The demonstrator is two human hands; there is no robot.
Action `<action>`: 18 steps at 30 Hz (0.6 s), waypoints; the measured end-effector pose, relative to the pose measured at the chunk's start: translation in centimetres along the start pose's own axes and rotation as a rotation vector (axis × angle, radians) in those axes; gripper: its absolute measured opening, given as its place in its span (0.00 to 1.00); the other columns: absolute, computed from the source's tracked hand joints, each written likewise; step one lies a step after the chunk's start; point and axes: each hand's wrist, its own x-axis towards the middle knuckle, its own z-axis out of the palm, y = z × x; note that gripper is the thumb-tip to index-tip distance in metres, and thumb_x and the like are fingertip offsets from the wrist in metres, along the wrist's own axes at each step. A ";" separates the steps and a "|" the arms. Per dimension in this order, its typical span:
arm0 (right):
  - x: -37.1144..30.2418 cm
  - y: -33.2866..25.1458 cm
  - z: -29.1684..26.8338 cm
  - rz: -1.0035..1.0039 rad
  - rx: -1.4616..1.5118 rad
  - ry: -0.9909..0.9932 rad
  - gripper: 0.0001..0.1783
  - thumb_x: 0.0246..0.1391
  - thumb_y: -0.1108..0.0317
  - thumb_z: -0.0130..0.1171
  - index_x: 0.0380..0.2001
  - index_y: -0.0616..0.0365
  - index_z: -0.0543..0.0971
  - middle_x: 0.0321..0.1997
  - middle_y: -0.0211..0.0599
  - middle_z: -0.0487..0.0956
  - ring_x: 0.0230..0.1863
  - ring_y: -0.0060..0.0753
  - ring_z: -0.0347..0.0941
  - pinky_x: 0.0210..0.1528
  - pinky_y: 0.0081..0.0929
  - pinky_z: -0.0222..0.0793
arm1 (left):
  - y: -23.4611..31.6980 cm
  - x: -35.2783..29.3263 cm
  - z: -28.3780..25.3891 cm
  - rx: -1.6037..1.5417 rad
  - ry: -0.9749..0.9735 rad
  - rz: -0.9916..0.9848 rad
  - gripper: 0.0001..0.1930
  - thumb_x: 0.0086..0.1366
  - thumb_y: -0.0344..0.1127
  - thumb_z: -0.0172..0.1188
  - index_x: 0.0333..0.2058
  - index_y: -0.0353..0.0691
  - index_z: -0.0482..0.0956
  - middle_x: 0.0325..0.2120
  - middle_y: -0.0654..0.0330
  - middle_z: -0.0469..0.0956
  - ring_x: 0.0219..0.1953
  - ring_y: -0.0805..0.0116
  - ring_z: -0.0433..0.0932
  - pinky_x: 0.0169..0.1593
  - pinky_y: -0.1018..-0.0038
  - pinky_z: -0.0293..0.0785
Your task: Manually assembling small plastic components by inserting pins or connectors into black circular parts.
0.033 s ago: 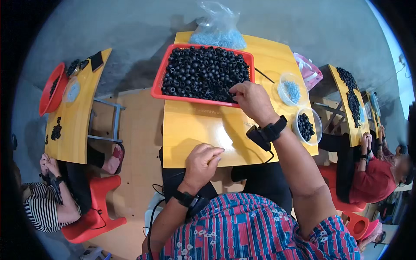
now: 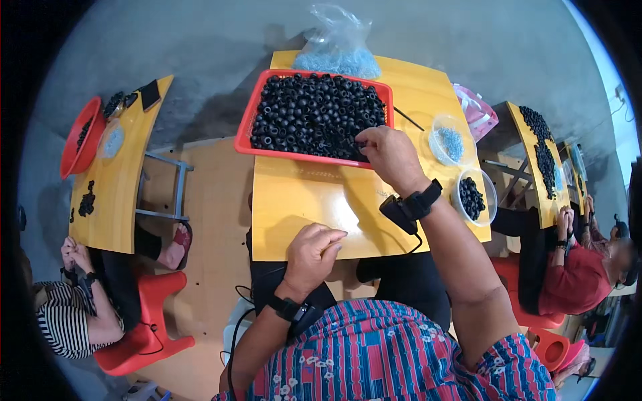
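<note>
Your right hand (image 2: pixel 394 157) reaches over the near right corner of the red basket (image 2: pixel 301 156), fingertips down among the hollow black balls (image 2: pixel 311 113) that fill it. That grip is bent nearly closed, thumb toward fingers; whether it has hold of a ball is hidden from me. Your left hand (image 2: pixel 312 257) is in front of the basket, at the near edge of the yellow tabletop (image 2: pixel 294 200), its fingers curled and thumb close to forefinger; I cannot make out whether anything is in that grip. Behind the basket stands a clear plastic bag (image 2: pixel 338 40) of pale bluish bits. To the basket's right are a round tub (image 2: pixel 433 144) of similar bits and, nearer you, a second tub (image 2: pixel 493 194) containing more black balls.
</note>
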 end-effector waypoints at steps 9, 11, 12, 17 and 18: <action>2.8 -1.0 1.4 0.162 0.018 0.113 0.15 0.44 0.71 0.64 0.40 0.56 0.82 0.26 0.41 0.80 0.30 0.42 0.78 0.35 0.35 0.71 | 0.0 0.1 0.0 0.015 -0.008 0.005 0.10 0.52 0.23 0.63 0.35 0.37 0.83 0.29 0.55 0.78 0.34 0.58 0.78 0.39 0.69 0.74; 3.2 -0.6 2.0 0.169 -0.014 0.106 0.16 0.44 0.70 0.65 0.40 0.56 0.82 0.26 0.40 0.80 0.31 0.42 0.78 0.36 0.36 0.72 | 0.0 0.0 -0.1 0.013 -0.012 0.003 0.10 0.52 0.24 0.63 0.35 0.37 0.83 0.29 0.56 0.78 0.35 0.59 0.78 0.39 0.69 0.74; 3.4 -0.5 2.3 0.172 -0.032 0.101 0.17 0.44 0.69 0.66 0.40 0.55 0.82 0.27 0.40 0.81 0.31 0.42 0.78 0.36 0.36 0.72 | 0.1 0.0 -0.2 0.005 -0.015 -0.002 0.10 0.52 0.24 0.63 0.35 0.37 0.83 0.29 0.56 0.78 0.35 0.59 0.78 0.39 0.69 0.74; 3.5 -0.6 2.4 0.259 -0.024 0.081 0.15 0.46 0.67 0.65 0.40 0.53 0.82 0.34 0.44 0.82 0.38 0.47 0.78 0.42 0.39 0.72 | 0.2 -0.1 -0.4 -0.013 -0.020 -0.015 0.10 0.53 0.24 0.63 0.35 0.38 0.83 0.30 0.56 0.78 0.35 0.59 0.78 0.40 0.69 0.74; 3.5 -0.8 2.2 0.287 -0.012 0.058 0.14 0.46 0.67 0.64 0.40 0.52 0.83 0.37 0.46 0.82 0.41 0.49 0.78 0.44 0.41 0.73 | 0.3 -0.1 -0.4 -0.011 -0.021 -0.015 0.09 0.53 0.24 0.63 0.35 0.38 0.83 0.30 0.56 0.78 0.35 0.59 0.78 0.40 0.69 0.74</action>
